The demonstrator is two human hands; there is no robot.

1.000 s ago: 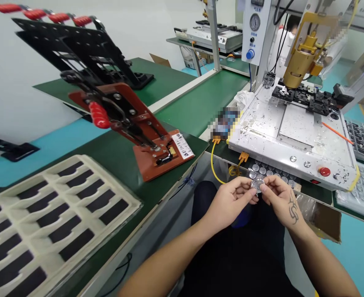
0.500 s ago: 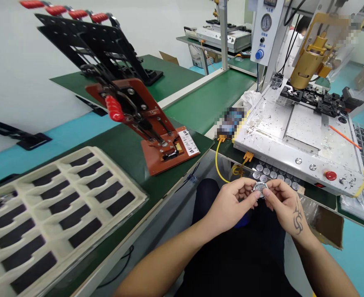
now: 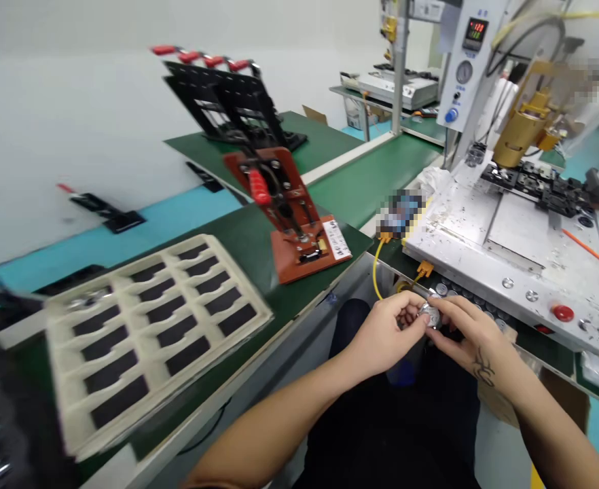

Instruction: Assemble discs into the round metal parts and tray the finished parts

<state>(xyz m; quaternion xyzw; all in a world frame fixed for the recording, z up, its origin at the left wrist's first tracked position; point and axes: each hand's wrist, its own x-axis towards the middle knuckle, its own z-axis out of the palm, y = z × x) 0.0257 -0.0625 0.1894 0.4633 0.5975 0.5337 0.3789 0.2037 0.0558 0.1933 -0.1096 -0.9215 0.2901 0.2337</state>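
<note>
Left hand and right hand meet over the lap, both pinching one small round metal part between fingertips, just in front of the table edge. Grip is fingertip-only and nothing lies beneath the part: a slip would likely drop it to lap or floor. Tray of similar round parts sits just behind the hands under the white machine base; a knuckle could nudge them. Yellow cable hangs near the left hand, a possible snag. Red clamp fixture and cream compartment tray lie well apart.
</note>
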